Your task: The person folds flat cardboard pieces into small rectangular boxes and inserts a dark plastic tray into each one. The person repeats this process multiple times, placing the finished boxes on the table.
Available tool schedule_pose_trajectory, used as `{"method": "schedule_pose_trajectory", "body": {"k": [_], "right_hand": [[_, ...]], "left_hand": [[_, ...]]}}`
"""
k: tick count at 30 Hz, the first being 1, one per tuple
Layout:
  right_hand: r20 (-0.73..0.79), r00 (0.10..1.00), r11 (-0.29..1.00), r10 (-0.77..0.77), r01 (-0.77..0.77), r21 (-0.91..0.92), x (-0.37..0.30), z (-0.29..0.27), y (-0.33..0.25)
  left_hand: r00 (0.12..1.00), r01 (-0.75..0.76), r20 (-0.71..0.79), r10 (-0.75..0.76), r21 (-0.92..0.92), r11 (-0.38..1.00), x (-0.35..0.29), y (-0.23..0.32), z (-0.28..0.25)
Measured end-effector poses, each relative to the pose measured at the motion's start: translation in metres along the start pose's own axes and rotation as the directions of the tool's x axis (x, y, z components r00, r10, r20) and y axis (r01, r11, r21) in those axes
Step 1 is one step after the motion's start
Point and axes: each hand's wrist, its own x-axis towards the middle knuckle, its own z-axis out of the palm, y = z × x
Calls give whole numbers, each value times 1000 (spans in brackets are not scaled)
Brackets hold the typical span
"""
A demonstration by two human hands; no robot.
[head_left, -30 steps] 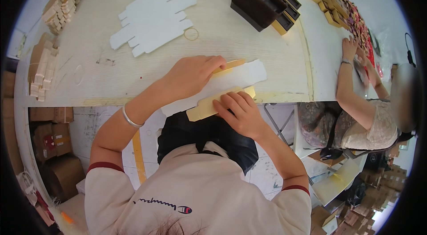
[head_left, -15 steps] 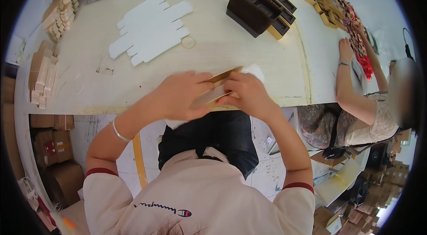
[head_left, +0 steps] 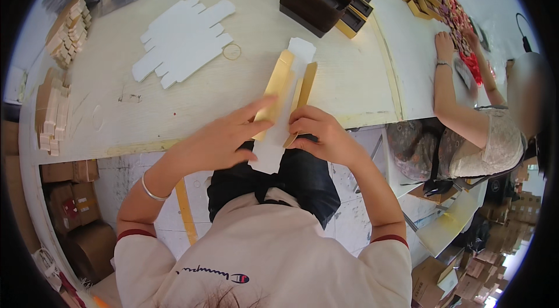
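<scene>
A partly folded cardboard box [head_left: 280,139], white inside with raised gold side walls, lies lengthwise before me and reaches over the table's near edge. Its white end flap points away from me. Against the left gold wall rest the spread fingers of my left hand [head_left: 224,138], which is open. My right hand [head_left: 326,136] pinches the near end of the right gold wall between thumb and fingers. Farther off to the left, flat white box blanks [head_left: 183,43] lie on the table, with a rubber band [head_left: 232,51] beside them.
Brown plastic trays [head_left: 314,2] stand beside gold boxes [head_left: 352,19] at the back. Stacks of folded card [head_left: 53,111] line the left edge of the table [head_left: 204,98]. At the right, a co-worker's arms [head_left: 445,81] reach toward small red items. Brown cartons [head_left: 73,197] sit underneath at left.
The box has turned from a slant to nearly straight away from me, and its gold walls now stand apart. My left hand's fingers have spread. The view has shifted slightly.
</scene>
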Motion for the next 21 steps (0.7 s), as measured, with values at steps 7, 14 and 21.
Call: {"method": "schedule_pose_trajectory", "body": {"k": [7,14,21], "right_hand": [[-70,997,984,22,-34,-173,12,10,1],[-75,994,989,74,-83,-120,14,15,-10],[-67,970,972,232,-230,42,1,7,-34]], "left_hand": [[987,-27,-159,22,-26,999,16,-17,26],[953,124,-244,-177,-217,968,34,-3,41],[937,120,-312,-157,-134,984,33,-7,42]]}}
